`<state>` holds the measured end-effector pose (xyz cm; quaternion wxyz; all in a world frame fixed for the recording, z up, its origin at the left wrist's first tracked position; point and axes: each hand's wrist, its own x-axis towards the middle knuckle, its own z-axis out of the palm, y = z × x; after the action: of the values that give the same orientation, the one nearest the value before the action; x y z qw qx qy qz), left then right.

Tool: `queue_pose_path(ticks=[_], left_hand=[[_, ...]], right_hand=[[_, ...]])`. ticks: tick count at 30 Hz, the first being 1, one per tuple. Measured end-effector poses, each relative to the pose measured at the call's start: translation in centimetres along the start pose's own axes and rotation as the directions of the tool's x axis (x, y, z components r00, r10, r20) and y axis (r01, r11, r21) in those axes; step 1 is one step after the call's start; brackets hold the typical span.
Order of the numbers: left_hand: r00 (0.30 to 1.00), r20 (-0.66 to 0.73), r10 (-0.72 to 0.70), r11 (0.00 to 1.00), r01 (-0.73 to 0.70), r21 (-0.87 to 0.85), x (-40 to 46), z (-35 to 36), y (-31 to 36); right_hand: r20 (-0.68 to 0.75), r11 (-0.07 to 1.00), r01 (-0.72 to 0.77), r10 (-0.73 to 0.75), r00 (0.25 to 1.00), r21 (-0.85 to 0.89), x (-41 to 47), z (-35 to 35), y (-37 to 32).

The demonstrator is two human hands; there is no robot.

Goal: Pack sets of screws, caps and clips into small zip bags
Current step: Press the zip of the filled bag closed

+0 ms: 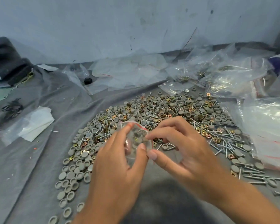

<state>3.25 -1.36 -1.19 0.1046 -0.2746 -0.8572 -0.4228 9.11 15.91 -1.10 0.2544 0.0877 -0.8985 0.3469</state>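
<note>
**One head-worn camera, looking forward and down**

A single wide-angle view from the person's head, tilted down over a grey cloth (39, 159); both hands sit close beneath the lens; a pale wall (120, 21) closes the cloth's far edge; no second view.

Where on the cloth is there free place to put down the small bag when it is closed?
Bare grey cloth lies left of the parts pile, below the folded white plastic; another bare strip lies between that plastic and the pile's far edge. The right side is crowded with plastic bags and loose screws.
</note>
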Motion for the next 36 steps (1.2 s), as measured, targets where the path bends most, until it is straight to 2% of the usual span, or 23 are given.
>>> queue_pose_path(ticks=[4, 7, 9, 14, 18, 20, 23, 26, 36], left_hand=[[0.999, -0.004, -0.037, 0.994, 0.036, -0.102, -0.1, -0.2, -0.1], [0.999, -0.003, -0.054, 0.987, 0.053, -0.149, 0.0, -0.5, -0.3], [0.998, -0.006, -0.066, 0.982, 0.064, -0.177, 0.1, -0.7, -0.5], [0.996, -0.075, 0.052, 0.999, -0.052, -0.006, 0.6, -1.3, -0.8], [0.974, -0.207, 0.093, 0.994, -0.081, 0.067, 0.8, -1.5, -1.1], [0.958, -0.261, 0.117, 0.993, -0.121, 0.001, 0.9, -1.5, -1.0], [0.923, -0.323, 0.208, 0.960, -0.255, -0.111, 1.0, -1.6, -0.6], [0.897, -0.376, 0.233, 0.912, -0.336, -0.236, 1.1, -1.3, -0.5], [0.885, -0.431, 0.174, 0.804, -0.381, -0.457, 1.2, -0.6, -0.7]], right_hand=[[-0.016, 0.978, 0.105, -0.110, 0.994, -0.182, -0.3, 0.3, 0.0], [-0.012, 0.961, 0.139, -0.146, 0.989, -0.241, -0.3, 0.4, 0.0], [-0.062, 0.958, 0.140, -0.160, 0.985, -0.250, -0.3, 0.6, 0.3], [-0.232, 0.997, 0.027, -0.042, 0.972, -0.068, 0.2, -0.3, 0.6], [-0.342, 0.997, 0.070, -0.055, 0.938, 0.030, 0.5, -1.0, 0.3], [-0.389, 0.991, 0.084, -0.036, 0.921, 0.108, 0.4, -1.0, 0.2], [-0.437, 0.956, 0.086, 0.046, 0.898, 0.279, 0.3, -1.0, 0.3], [-0.453, 0.928, 0.111, 0.068, 0.889, 0.356, 0.3, -1.1, 0.4], [-0.418, 0.899, 0.069, 0.132, 0.899, 0.432, 0.5, -1.2, 0.3]])
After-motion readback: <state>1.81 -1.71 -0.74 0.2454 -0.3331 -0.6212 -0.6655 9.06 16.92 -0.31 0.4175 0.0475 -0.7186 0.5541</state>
